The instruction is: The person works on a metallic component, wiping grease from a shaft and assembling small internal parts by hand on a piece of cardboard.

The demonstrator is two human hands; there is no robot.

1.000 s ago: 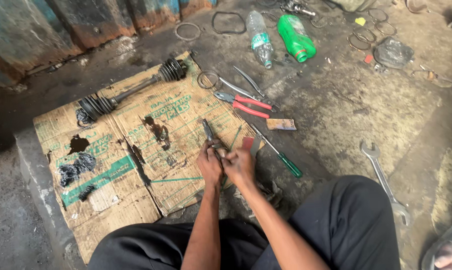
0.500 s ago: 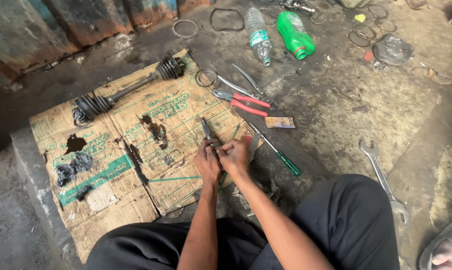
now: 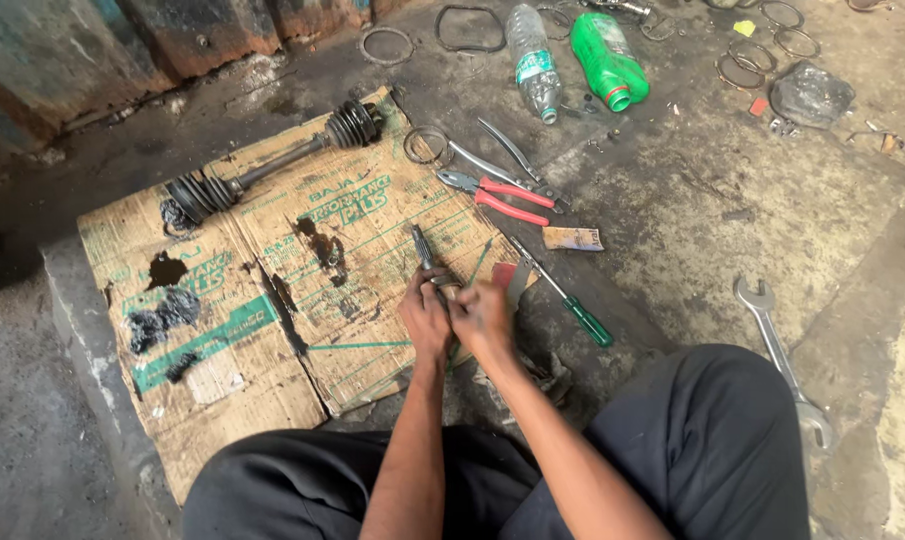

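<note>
My left hand (image 3: pixel 425 318) and my right hand (image 3: pixel 482 318) are pressed together over the near right part of a greasy flattened cardboard sheet (image 3: pixel 262 290). Both grip a small dark metal part (image 3: pixel 422 250) that sticks up from the fingers, pointing away from me. What lies inside the fists is hidden. A drive axle with two black rubber boots (image 3: pixel 272 165) lies across the far side of the cardboard.
Red-handled pliers (image 3: pixel 497 195), a green-handled screwdriver (image 3: pixel 572 305) and a thin metal tool lie right of the cardboard. A spanner (image 3: pixel 784 360) rests on the floor at right. Two plastic bottles, clear (image 3: pixel 532 60) and green (image 3: pixel 607 60), and several metal rings lie beyond.
Both hands stay clasped on the small part at the same spot on the cardboard, with only slight shifts; the view has drifted a little.
</note>
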